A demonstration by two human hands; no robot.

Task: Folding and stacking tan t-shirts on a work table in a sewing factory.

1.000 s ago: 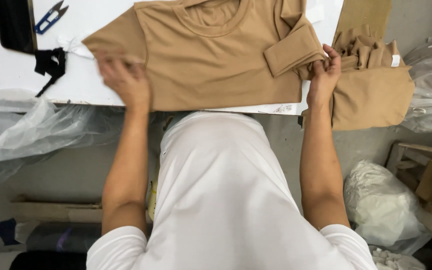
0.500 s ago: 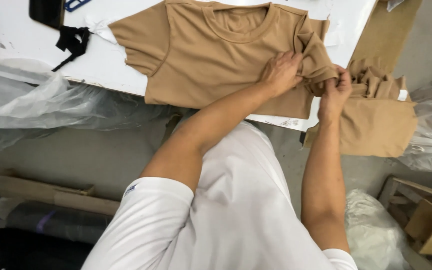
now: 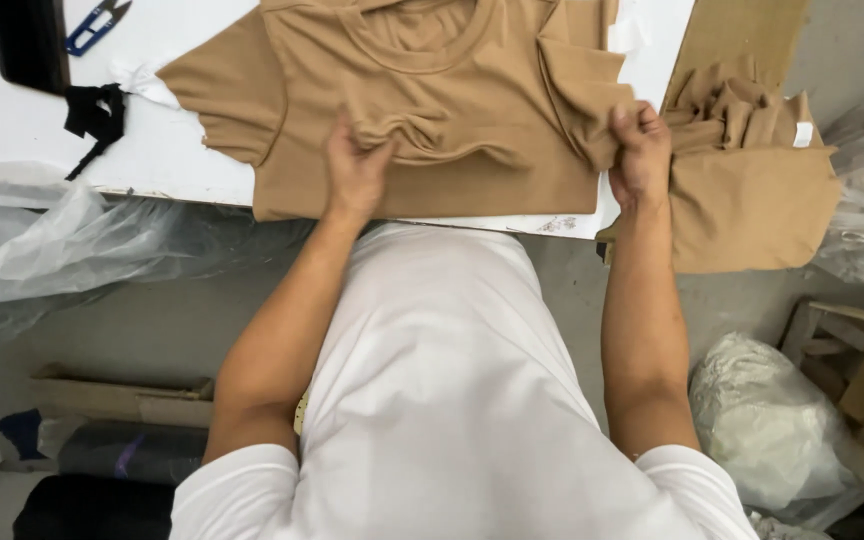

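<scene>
1. The tan shirt (image 3: 432, 110) lies flat on the white table (image 3: 12, 140), neck hole away from the person, hem along the near edge; its long axis runs from the person outward
2. The left hand (image 3: 355, 170) presses on the lower middle of the shirt, fingers curled and pinching up a small ridge of cloth that wrinkles toward the right
3. The right hand (image 3: 640, 150) is closed around the folded-in right sleeve at the shirt's right edge, just at the table's corner
4. Both hands touch the shirt; the left sits nearer its centre, the right at its side
5. The cloth is plain tan knit, soft, with a ribbed round collar and the left sleeve spread flat
6. A pile (image 3: 752, 180) of like tan cloth hangs just right of the table, near the right hand
7. Snips (image 3: 92, 22) and a black scrap (image 3: 92, 112) lie far left, well apart
</scene>
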